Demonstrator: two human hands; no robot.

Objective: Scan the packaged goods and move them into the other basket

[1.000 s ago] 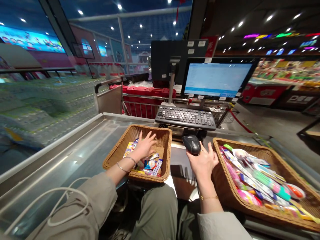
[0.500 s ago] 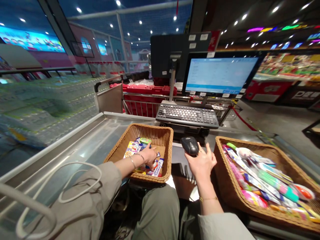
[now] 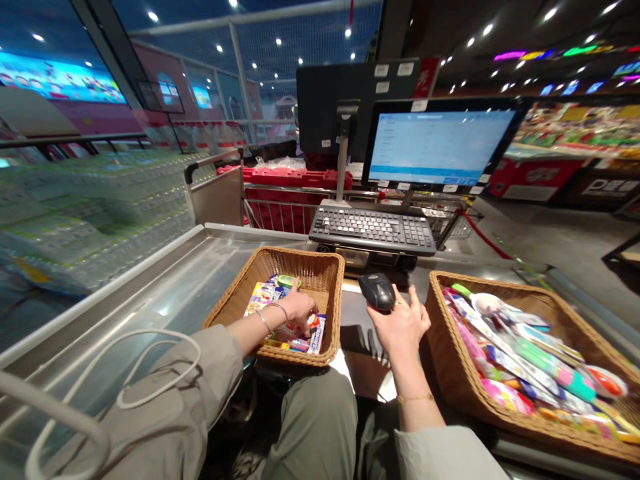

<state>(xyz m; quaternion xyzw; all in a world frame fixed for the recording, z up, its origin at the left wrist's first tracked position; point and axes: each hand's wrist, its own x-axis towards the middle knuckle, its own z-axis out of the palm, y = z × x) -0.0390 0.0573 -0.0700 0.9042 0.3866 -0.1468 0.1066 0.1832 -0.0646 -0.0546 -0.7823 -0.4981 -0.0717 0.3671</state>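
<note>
My left hand (image 3: 299,312) reaches into the left wicker basket (image 3: 336,300), which holds small colourful packets. Its fingers curl downward, closed at a round red-and-white item (image 3: 313,321). The fingertips are partly hidden, so the exact grip cannot be seen. Beside them lie a blue-and-white packet (image 3: 317,339) and a green packet (image 3: 288,281); a yellow printed package (image 3: 260,297) is left of the hand. Between the two baskets, my right hand (image 3: 400,327) is wrapped round a black barcode scanner (image 3: 377,291), some fingers spread off its side.
A right wicker basket (image 3: 435,320) is heaped with toothbrush-like packs and toys. Behind stand a keyboard (image 3: 373,227) and a lit monitor (image 3: 440,147). A pale cable (image 3: 150,333) loops over my left sleeve. Metal counter edging (image 3: 125,287) runs along the left.
My left hand's fingers have drawn in and curled further down among the packets, and the round red item shows higher beside them. My right hand still holds the scanner in nearly the same place.
</note>
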